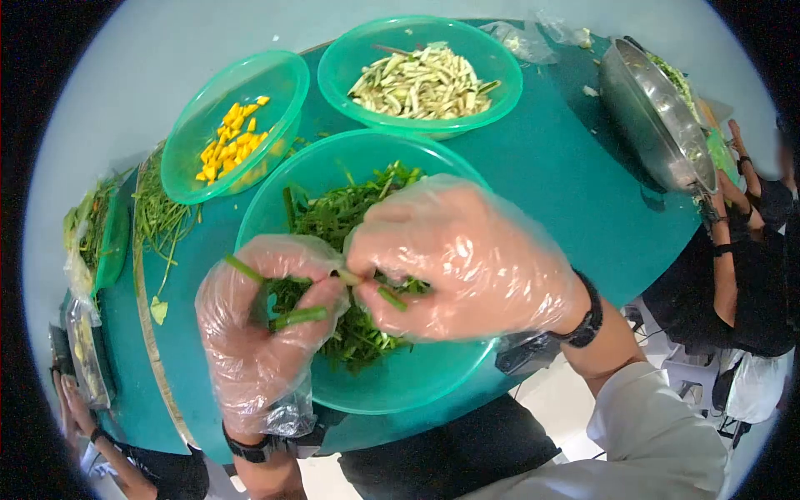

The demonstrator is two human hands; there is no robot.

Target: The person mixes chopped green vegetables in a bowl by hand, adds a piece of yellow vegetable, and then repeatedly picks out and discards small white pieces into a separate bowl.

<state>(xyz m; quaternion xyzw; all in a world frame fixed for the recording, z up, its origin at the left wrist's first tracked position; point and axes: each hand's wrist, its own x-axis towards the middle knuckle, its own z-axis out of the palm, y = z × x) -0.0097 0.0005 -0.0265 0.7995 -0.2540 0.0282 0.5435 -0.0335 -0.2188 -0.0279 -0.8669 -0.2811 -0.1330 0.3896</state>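
Both my hands wear clear plastic gloves and meet above a large green bowl [433, 379] of chopped leafy greens [358, 342]. My left hand [271, 325] is closed on green stem pieces [302, 317], which stick out between its fingers. Fingertips touching it, my right hand [458, 258] pinches a stem too, and a short green end [392, 298] shows below its fingers. The exact spot where the fingertips meet is partly hidden.
Behind the large bowl are a bowl [179, 158] of yellow pieces and a bowl [504, 79] of pale cut strips. Loose stems [162, 208] lie at the left. A metal pan [654, 117] stands at the right, near other people's arms [723, 275].
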